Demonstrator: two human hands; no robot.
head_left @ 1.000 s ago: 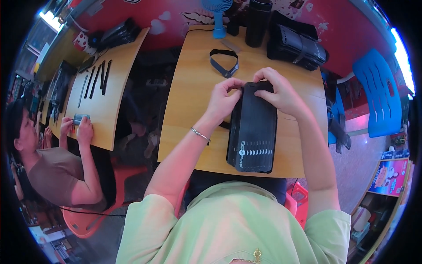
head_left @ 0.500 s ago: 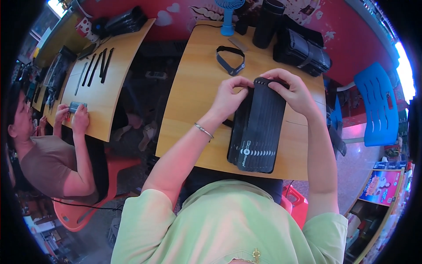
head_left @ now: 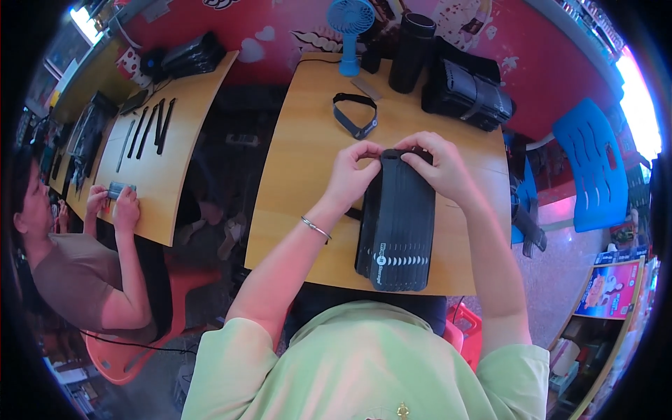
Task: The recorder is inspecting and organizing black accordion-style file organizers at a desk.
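On wooden table (head_left: 301, 161), centre frame, black ribbed pouch stack (head_left: 396, 222) lies flat, long axis roughly 12-to-6, top end tilted slightly toward 1 o'clock. Round white label sits near its 6 o'clock end. Left hand (head_left: 350, 175) fingers pinch top left corner; right hand (head_left: 437, 164) fingers pressed together, pinching top right edge. Black strap loop (head_left: 355, 115) at 12, blue fan (head_left: 350, 31) beyond. Colourful box (head_left: 607, 288) at 4 o'clock.

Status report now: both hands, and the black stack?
Left hand and right hand pinch far end of black strap stack. Stack flat on wooden table. Loose strap loop beyond, apart.
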